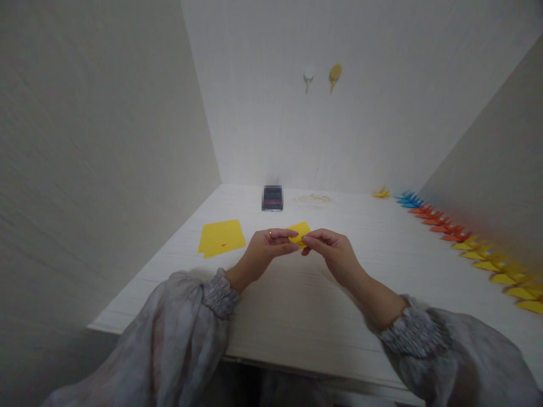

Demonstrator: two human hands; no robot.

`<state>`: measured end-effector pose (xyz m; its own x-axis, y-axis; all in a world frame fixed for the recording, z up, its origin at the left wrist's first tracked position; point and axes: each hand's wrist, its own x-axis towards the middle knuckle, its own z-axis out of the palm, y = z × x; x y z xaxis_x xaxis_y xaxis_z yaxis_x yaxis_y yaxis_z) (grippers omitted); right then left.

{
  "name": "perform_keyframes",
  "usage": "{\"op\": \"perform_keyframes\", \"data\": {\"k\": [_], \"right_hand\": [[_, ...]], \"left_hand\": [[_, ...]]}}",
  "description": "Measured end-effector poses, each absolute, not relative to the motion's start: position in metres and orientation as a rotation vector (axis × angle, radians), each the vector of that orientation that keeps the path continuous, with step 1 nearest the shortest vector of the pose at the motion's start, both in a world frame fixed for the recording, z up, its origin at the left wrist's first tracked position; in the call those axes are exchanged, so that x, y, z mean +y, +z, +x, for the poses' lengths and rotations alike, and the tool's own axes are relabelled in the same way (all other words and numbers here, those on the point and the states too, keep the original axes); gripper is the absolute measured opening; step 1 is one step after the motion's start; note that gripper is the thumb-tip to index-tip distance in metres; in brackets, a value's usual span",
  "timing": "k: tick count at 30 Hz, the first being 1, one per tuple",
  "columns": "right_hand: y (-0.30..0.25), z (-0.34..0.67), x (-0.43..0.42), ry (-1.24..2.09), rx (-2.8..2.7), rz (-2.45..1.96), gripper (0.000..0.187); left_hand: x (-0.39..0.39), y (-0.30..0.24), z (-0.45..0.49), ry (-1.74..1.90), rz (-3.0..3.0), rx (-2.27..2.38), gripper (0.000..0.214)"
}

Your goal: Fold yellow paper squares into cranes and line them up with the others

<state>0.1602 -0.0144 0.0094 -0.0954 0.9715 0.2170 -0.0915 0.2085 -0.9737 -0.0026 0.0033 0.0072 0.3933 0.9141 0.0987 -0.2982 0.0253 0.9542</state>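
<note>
Between my two hands is a small piece of folded yellow paper [300,228], held up over the white table. My left hand [271,247], with a ring on one finger, pinches its left side between thumb and fingers. On the right edge, the thumb and fingertips of my right hand [333,249] close on the same paper. Fingers hide its lower part, so the exact fold cannot be made out. To the left of my left hand lie flat yellow paper sheets [221,237], slightly fanned, with a small reddish mark near the lower edge.
A row of folded paper cranes, yellow [494,263], red-orange [439,220] and blue [409,199], runs down the table's right side. One yellow crane [381,193] sits apart at the back. A dark blurred device [272,198] stands near the back wall, which bears two hooks [335,73].
</note>
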Motion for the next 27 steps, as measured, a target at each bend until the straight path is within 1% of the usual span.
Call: {"op": "perform_keyframes", "data": {"k": [5,9,14,20,27], "right_hand": [[0.0119,0.1578,-0.0168,1.189,-1.324,-0.942,0.012],[0.0110,0.1572,-0.0167,1.178,-1.319,-0.957,0.019],[0.0119,0.1582,-0.0173,1.096,-1.338,-0.958,0.013],[0.0122,0.1582,-0.0186,1.004,-1.342,-1.008,0.015],[0.0069,0.1619,-0.0154,0.840,-1.534,-1.081,0.012]], "left_hand": [[0.0038,0.0075,-0.0021,1.088,1.193,0.765,0.017],[0.0042,0.0081,-0.0019,1.099,1.176,0.764,0.017],[0.0052,0.0064,-0.0011,1.133,1.141,0.761,0.018],[0.0049,0.0063,-0.0013,1.177,1.117,0.738,0.017],[0.0028,0.0092,-0.0005,1.156,1.246,0.809,0.023]]}}
